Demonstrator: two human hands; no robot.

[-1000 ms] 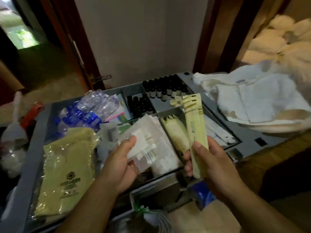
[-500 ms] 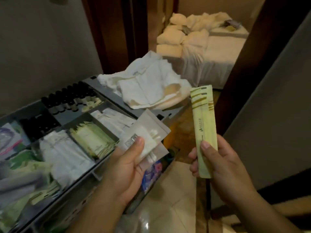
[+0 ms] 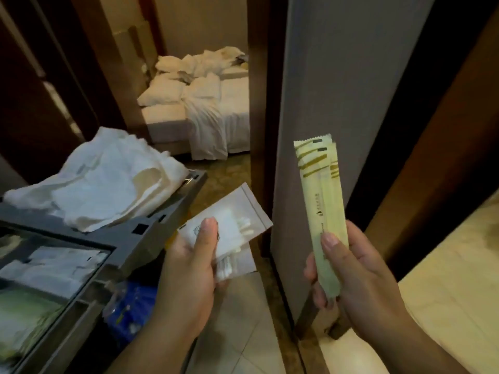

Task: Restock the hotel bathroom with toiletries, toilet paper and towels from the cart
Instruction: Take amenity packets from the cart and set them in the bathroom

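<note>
Two or so long yellow-green packets (image 3: 321, 201), probably toothbrush kits, stand upright in the right hand (image 3: 361, 279). Its grip is closed round their lower half, thumb across the front and fingers curled behind. The left hand (image 3: 186, 271) holds a small stack of flat pale sachets (image 3: 237, 225), thumb pressed on top; white sticks like cotton buds show through one of them. Both bundles are in the air, just beside the corner of the cart (image 3: 151, 238) and clear of it.

On the cart, the tray compartments (image 3: 40, 279) hold more wrapped supplies, blurred here. A crumpled heap of white towels (image 3: 108, 184) lies on its top, and a blue pack (image 3: 132, 306) sits on a lower level. Ahead, an unmade bed (image 3: 216, 117) shows through a doorway, with a grey wall panel (image 3: 337, 90) to its right and tiled floor (image 3: 237, 319) below.

By my reading the task is at an early stage. A first handful of toiletries has been picked and is ready to be carried off, but nothing has been set down. No bathroom is in view, no toilet paper is in sight, and the towels are untouched on the cart.
</note>
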